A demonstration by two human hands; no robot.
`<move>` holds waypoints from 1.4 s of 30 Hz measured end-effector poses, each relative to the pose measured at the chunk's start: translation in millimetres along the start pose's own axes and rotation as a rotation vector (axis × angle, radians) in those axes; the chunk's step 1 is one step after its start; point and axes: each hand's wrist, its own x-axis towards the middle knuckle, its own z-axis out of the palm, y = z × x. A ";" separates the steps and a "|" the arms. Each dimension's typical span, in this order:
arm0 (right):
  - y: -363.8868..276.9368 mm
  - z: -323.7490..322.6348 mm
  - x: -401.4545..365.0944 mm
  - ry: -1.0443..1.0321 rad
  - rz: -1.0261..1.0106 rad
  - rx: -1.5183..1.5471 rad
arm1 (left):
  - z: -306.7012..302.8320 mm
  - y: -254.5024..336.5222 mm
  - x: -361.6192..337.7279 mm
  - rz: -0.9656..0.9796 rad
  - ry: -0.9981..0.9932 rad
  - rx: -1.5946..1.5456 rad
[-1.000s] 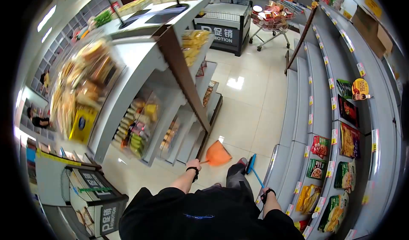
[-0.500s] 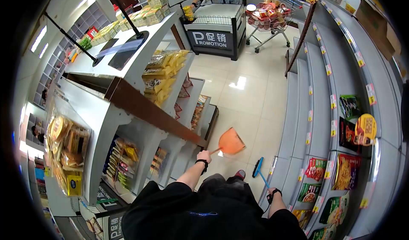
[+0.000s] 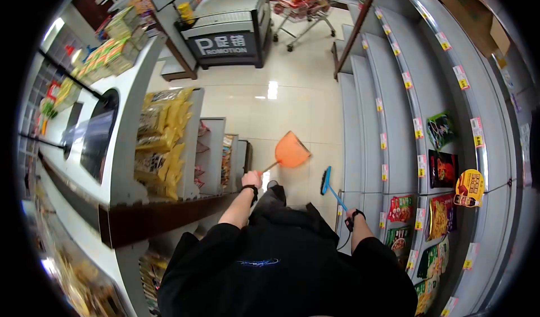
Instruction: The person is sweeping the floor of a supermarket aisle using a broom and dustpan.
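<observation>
Where shelves flank dustpan, cart ahead

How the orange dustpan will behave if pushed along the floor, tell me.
The orange dustpan probably slides easily, since the floor tiles look glossy and smooth. It looks thin and light, so might flex. With the left hand gripping only its slim handle, it could twist.

Tiled floor: promotion bin standing on it; shopping cart beside bin, to right. Grey tiered shelves right of bin: packets of food lying in rows. White surface left of bin: small boxes stacked, two black poles. Shelf below surface: yellow bags.
</observation>
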 end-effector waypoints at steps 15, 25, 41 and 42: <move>-153.3 -1.7 -84.1 0.167 -0.115 -0.035 | -47.6 1.8 143.6 -0.038 0.022 -0.026; -319.2 -93.3 -50.9 0.038 -0.115 0.003 | -81.8 32.9 240.4 -0.163 -0.042 0.047; -593.7 -207.6 34.9 0.210 -0.318 -0.358 | -115.8 108.0 354.1 -0.325 -0.178 0.205; -608.5 -211.6 28.8 0.252 -0.395 -0.521 | -106.4 104.6 361.5 -0.339 -0.180 0.218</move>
